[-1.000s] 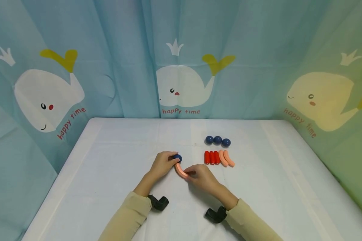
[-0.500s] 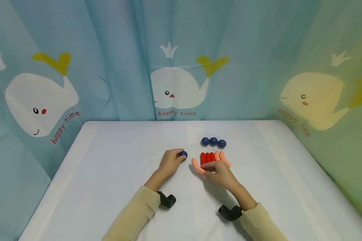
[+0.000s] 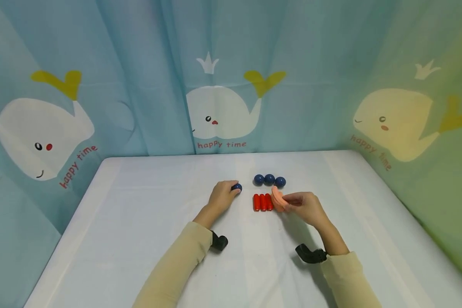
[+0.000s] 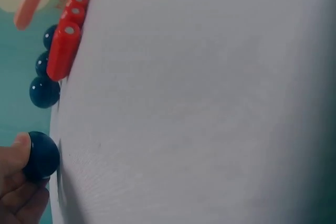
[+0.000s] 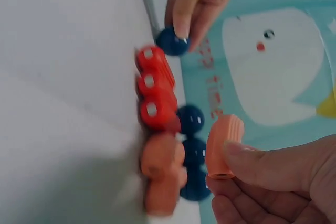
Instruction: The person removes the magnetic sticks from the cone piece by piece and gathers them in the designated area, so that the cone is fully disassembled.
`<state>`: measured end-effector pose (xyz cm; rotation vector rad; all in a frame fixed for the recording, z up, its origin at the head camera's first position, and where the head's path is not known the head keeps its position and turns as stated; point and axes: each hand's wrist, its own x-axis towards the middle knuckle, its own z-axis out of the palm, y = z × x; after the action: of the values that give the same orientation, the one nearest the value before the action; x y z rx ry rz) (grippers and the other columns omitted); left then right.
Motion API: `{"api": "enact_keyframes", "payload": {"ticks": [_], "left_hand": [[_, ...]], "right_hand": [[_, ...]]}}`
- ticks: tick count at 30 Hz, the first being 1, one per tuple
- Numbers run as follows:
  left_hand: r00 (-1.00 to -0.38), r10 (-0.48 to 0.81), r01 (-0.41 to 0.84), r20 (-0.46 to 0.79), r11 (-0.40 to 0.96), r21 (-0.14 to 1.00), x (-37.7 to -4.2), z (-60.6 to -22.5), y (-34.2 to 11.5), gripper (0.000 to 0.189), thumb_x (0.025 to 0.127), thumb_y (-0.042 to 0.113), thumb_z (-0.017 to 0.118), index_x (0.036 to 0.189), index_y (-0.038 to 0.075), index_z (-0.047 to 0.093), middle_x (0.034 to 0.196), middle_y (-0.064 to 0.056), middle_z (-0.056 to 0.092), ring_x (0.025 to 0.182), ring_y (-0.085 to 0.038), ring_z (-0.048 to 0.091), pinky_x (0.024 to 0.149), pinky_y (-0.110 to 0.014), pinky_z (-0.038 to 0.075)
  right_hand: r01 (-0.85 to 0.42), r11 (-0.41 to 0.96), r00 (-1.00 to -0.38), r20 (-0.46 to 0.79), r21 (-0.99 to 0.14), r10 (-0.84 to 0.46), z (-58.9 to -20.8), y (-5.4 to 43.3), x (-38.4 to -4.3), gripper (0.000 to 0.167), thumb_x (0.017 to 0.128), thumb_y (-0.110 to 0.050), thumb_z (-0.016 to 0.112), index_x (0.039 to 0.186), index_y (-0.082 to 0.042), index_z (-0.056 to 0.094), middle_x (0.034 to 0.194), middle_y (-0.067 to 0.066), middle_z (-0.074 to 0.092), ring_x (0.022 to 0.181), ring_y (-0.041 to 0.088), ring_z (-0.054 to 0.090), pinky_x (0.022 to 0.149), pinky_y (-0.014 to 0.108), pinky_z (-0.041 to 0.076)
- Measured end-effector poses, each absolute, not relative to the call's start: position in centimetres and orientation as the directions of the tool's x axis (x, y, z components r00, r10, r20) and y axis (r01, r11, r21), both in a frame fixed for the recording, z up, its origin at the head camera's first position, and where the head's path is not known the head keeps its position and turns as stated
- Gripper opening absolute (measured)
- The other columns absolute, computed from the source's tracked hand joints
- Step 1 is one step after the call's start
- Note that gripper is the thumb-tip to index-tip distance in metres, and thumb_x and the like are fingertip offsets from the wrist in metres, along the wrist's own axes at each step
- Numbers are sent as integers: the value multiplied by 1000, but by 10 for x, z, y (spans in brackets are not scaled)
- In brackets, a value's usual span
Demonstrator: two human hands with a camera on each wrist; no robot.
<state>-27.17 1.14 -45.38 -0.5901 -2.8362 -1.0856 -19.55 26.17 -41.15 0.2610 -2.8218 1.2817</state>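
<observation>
My left hand (image 3: 222,197) pinches a dark blue ball (image 4: 42,156) between thumb and fingers, left of a row of three matching blue balls (image 3: 269,179). In my right hand (image 3: 307,207) is a curved orange piece (image 5: 223,145), gripped at one end between thumb and fingers. It hangs over two similar orange pieces (image 5: 161,153), which it partly hides in the head view. Beside those lie three short red rods (image 3: 263,202), side by side, nearer to me than the ball row.
A white cloth covers the table (image 3: 138,214). Behind it hangs a blue curtain (image 3: 154,85) printed with whales. A black wrist device (image 3: 311,254) sits at the right wrist, and another black device (image 3: 218,242) at the left.
My right hand has carried the orange piece rightward and up, away from the left hand, to over the other orange pieces. My left hand has moved the blue ball slightly away from me.
</observation>
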Motion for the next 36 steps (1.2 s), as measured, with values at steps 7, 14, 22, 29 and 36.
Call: {"api": "enact_keyframes", "payload": {"ticks": [7,14,22,29,36], "left_hand": [[-935,331,336,127,712,616,-282,-449,22,36,91,20,59,122,3,59,121,-10,59,114,-23,52,96,-35,39],[-943,313,316,115,727,610,-290,-447,31,36,91,20,59,123,3,58,121,-10,59,114,-23,52,97,-34,38],[-946,302,311,120,736,601,-294,-449,39,35,91,19,59,122,3,59,120,-10,59,113,-23,53,97,-33,39],[-952,300,285,64,783,553,-294,-441,50,35,93,19,55,125,4,57,123,-9,57,115,-22,51,98,-32,38],[-956,290,270,44,814,514,-294,-441,57,36,95,19,53,128,4,54,125,-8,56,116,-21,50,98,-31,37]], "right_hand": [[-128,711,-992,84,-691,-97,-414,286,-198,23,81,0,67,101,11,65,92,21,66,85,32,64,67,35,53],[-67,746,-998,32,-663,-61,-419,298,-201,23,81,0,66,102,11,65,92,21,66,86,32,63,67,33,52],[-49,771,-998,-2,-634,-65,-427,299,-203,23,81,-2,67,99,11,65,91,21,66,83,31,63,69,38,52],[-66,794,-997,3,-604,-81,-428,297,-204,23,81,-3,67,100,10,66,90,18,67,82,28,63,70,38,52],[-120,797,-991,24,-592,-131,-426,293,-204,22,79,-4,69,97,9,67,88,17,67,79,26,62,67,36,51]]}}
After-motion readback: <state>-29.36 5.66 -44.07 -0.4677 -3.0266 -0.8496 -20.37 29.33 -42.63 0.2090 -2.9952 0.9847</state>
